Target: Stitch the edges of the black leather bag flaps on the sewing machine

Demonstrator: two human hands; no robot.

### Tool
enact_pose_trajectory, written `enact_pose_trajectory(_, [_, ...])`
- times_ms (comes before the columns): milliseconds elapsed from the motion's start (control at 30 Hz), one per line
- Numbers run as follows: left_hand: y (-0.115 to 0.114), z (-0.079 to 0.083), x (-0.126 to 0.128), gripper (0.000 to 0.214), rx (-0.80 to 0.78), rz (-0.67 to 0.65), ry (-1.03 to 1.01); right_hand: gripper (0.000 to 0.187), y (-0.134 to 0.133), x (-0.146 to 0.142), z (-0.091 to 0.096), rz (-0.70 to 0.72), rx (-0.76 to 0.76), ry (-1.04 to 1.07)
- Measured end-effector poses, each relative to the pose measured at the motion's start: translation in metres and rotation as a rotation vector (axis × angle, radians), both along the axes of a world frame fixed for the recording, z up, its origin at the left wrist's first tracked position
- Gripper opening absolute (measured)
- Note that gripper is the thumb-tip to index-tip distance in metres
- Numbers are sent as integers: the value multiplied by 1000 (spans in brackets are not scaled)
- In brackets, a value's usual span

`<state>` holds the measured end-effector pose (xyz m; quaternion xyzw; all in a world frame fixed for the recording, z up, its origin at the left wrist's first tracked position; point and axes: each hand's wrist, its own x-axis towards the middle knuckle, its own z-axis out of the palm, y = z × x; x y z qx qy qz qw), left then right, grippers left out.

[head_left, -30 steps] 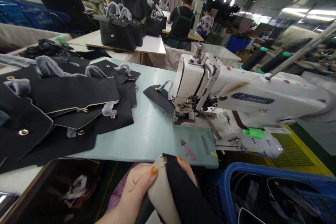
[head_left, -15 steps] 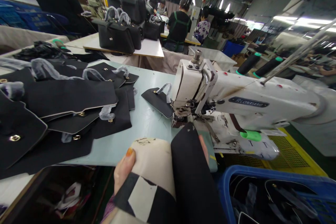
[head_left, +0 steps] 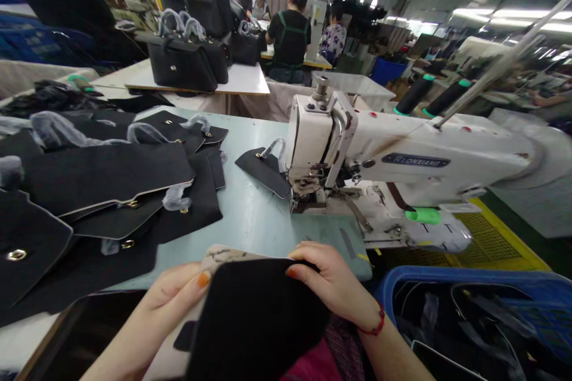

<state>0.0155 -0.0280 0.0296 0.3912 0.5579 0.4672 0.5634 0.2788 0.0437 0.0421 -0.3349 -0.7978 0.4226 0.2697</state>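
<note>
Both my hands hold a black leather panel (head_left: 254, 321) with a beige underside at the near edge of the pale green sewing table (head_left: 250, 220). My left hand (head_left: 172, 294) grips its left edge, thumb on top. On the right side, my right hand (head_left: 330, 280) pinches the top edge with curled fingers. A white sewing machine (head_left: 379, 161) stands just behind, its needle area (head_left: 313, 190) beyond my right hand. One small black piece with a wrapped handle (head_left: 263, 169) lies left of the needle.
Several black cut panels with gold clasps (head_left: 102, 190) are piled on the table's left. A blue crate (head_left: 473, 321) sits at lower right. Finished black handbags (head_left: 183, 62) stand on a table behind. People work at the back (head_left: 290, 36).
The panel dropped from being held upright toward the machine to lying low at the table edge. My right hand came into view on its top edge. The camera shifted slightly right.
</note>
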Motion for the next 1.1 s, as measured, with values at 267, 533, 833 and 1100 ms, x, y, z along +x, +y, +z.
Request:
enact_pose_trajectory(267, [-9,-17,-1,48,79,209,8,17,-11,4,5,-85,46,-59])
enact_pose_trajectory(533, [-19,-21,16,34,-7,337,11,17,-16,4,2,-125,64,-85])
enact_pose_trajectory(833, [-17,-35,8,25,5,58,198,20,-18,13,-9,-87,-37,7])
enact_pose_trajectory(1100, [-22,-31,23,11,339,51,540,21,-31,6,-22,-75,-79,8])
